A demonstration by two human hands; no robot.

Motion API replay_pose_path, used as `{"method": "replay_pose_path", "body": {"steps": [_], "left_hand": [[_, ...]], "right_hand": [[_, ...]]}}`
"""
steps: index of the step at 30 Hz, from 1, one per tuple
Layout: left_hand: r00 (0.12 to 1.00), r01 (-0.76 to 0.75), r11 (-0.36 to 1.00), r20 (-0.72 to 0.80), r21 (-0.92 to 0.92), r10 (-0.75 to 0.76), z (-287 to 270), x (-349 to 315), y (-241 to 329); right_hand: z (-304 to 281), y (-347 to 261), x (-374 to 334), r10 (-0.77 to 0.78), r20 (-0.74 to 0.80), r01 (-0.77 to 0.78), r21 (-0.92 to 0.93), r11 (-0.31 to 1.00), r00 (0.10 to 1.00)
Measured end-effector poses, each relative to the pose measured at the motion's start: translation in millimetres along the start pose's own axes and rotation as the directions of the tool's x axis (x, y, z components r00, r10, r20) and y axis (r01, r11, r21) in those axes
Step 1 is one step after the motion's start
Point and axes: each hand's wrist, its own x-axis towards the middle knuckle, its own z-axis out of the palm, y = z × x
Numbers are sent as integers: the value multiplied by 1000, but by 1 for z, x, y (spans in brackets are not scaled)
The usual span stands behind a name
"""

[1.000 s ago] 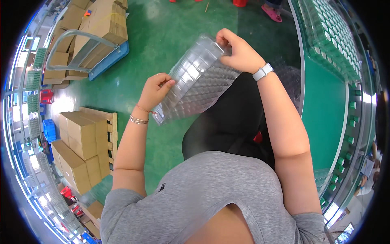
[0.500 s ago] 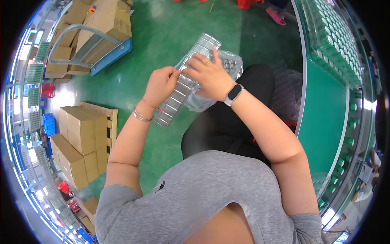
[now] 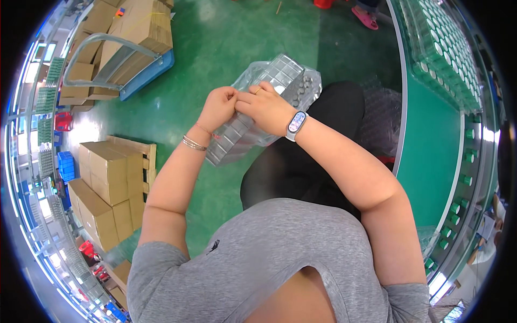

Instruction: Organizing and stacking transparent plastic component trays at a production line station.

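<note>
Above my lap is a stack of clear, shiny plastic trays (image 3: 285, 67) divided into cells, lying at a slant. A clear plastic bag (image 3: 253, 70) spreads loosely around it, and small round shapes show along the stack's right side. My left hand (image 3: 219, 107) is closed in a pinch over the stack's left part, gripping the film of the bag. Right beside it, my right hand (image 3: 265, 110) is closed too, its fingertips meeting the left ones on the film. The pinched bit of film is mostly hidden by the fingers.
To my right runs a green-topped workbench (image 3: 428, 156) with packs of white-lidded containers (image 3: 444, 54) and a row of green-and-white caps (image 3: 467, 156). Cartons on a pallet (image 3: 110, 167) stand at left. A blue cart (image 3: 148, 75) with boxes is farther off. A person's pink shoe (image 3: 365, 18) shows at top.
My right hand's spread fingers have drawn in and closed beside the left hand. The bag film now spreads over the trays' far left side, and the stack has shifted slightly right.
</note>
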Motion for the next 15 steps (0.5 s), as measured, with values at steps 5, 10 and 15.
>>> {"method": "replay_pose_path", "body": {"steps": [5, 10, 15], "left_hand": [[995, 39, 998, 94, -57, -33, -3, 5, 6], [982, 101, 995, 159, 10, -101, -2, 7, 10], [984, 82, 995, 153, 55, -89, -10, 14, -6]], "right_hand": [[-8, -3, 4, 48, -5, -48, 56, 997, 999], [-7, -6, -5, 82, 111, -98, 147, 984, 990], [-15, -14, -13, 43, 112, -60, 150, 987, 993]]}}
